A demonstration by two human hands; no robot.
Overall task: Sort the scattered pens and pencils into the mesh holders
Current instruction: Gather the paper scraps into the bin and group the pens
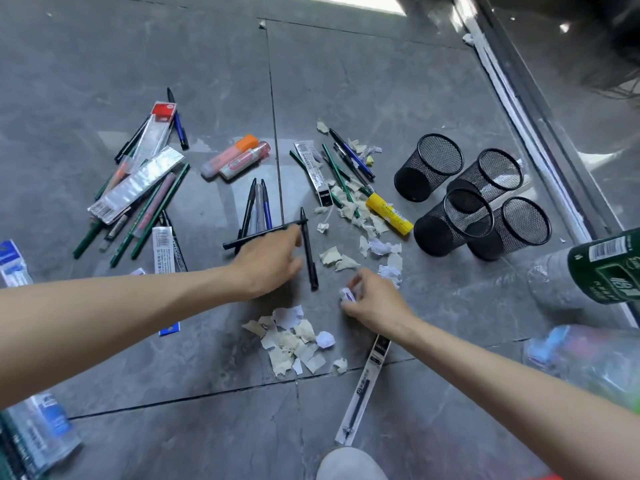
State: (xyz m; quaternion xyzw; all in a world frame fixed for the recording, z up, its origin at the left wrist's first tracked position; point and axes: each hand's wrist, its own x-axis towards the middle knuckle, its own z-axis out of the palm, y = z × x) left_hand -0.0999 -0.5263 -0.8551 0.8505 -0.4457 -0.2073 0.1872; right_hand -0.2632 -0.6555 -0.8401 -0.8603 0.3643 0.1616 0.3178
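Pens and pencils lie scattered on the grey tiled floor. My left hand [268, 263] pinches a black pen [263, 233] that lies crosswise over a bunch of three pens [258, 206]. Another black pen [308, 249] lies just right of that hand. My right hand [374, 301] pinches a small white and purple scrap [347, 294] among torn paper. Several black mesh holders [429, 166] stand in a cluster at the right and look empty. Green pencils and packaged refills [136, 183] form a pile at the left. More pens [349, 155] lie near the holders.
Torn paper scraps [294, 341] litter the floor between and below my hands. A yellow glue stick [389, 213] lies beside the holders, two highlighters [239, 157] at centre. A packaged refill [365, 382] lies under my right wrist. A green bottle [588, 268] and plastic bags sit at the right edge.
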